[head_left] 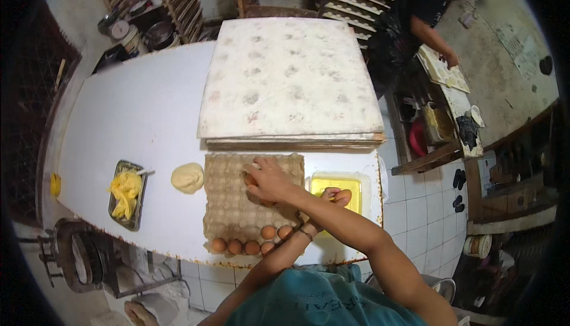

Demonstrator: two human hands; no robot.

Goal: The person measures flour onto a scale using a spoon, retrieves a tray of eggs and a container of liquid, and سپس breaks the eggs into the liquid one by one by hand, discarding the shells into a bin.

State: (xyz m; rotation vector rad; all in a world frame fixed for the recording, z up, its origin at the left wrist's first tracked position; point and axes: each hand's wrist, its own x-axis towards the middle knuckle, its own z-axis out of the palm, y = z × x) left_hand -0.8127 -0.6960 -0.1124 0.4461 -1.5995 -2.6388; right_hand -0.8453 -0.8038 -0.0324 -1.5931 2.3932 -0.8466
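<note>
My forearms cross over the near part of the table. My left hand (330, 193) reaches to the right, its fingers closed round a brown egg (344, 197) above a rectangular tub (365, 192) with yellow liquid in it. My right forearm hides part of that hand. Over the cardboard egg tray (222, 198), my right hand (270, 180) reaches to the left with its fingers curled round another brown egg (250, 180); whether that egg still rests in its cup I cannot tell. Several brown eggs (236, 246) sit along the tray's near edge.
Beyond the tray lies a stack of large pale boards (285, 83). A ball of dough (187, 178) and a metal pan (137, 207) of yellow spread are on the left. Another person (415, 23) works over a tray at the far right. Racks (178, 0) stand behind.
</note>
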